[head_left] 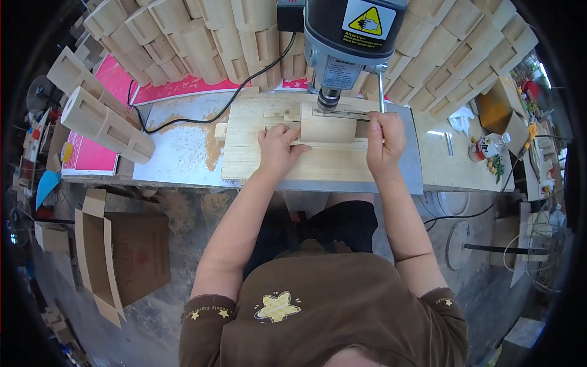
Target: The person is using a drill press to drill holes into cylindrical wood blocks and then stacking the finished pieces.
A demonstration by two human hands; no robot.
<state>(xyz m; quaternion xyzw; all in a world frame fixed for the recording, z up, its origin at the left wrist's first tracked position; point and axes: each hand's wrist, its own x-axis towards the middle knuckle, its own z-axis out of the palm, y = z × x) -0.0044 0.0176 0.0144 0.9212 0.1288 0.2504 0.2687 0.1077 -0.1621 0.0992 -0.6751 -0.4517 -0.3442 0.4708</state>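
Observation:
A pale wooden cylinder [328, 129] lies on its side on a light wooden board, under the drill press [348, 43]. My left hand [280, 148] holds its left end, with the thumb and forefinger against the wood. The drill chuck [329, 100] sits just above the cylinder's far side; the bit's tip is hard to make out. Closed round the lower end of the press's metal lever [381, 90] is my right hand [386, 145]. A thin metal strip [342, 114] runs along the far side of the cylinder.
Stacked hollow wooden cylinders [214, 40] line the back, and more [110, 125] stand at the left. A black cable [244, 81] crosses the bench. Sawdust [214, 147] lies left of the board [257, 168]. A bottle [489, 147] rests at right; a cardboard box [137, 257] is on the floor.

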